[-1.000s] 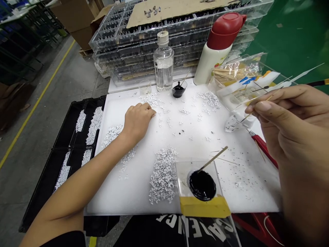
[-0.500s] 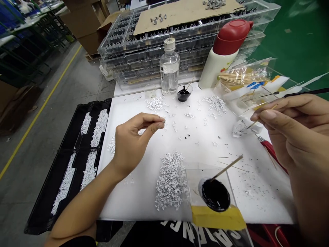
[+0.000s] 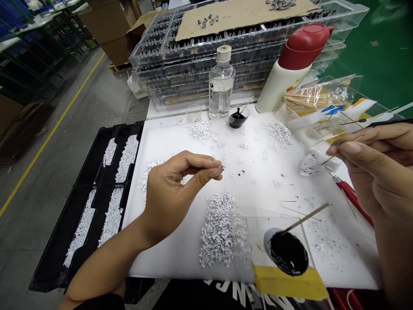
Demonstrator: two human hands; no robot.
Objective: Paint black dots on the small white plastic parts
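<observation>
Pinching tiny piece in left hand, stick in right hand (bottle, flask beyond)

Thin wooden toothpick, glossy black liquid, plastic trays

Your bare left hand is held near the middle of the view, its thumb and index finger pointing right and pinched at the tips. Your bare left forearm slants up from the lower left. At the right edge, your bare right hand points leftward, thumb and forefinger likewise pinched, its bare right forearm below.
</observation>
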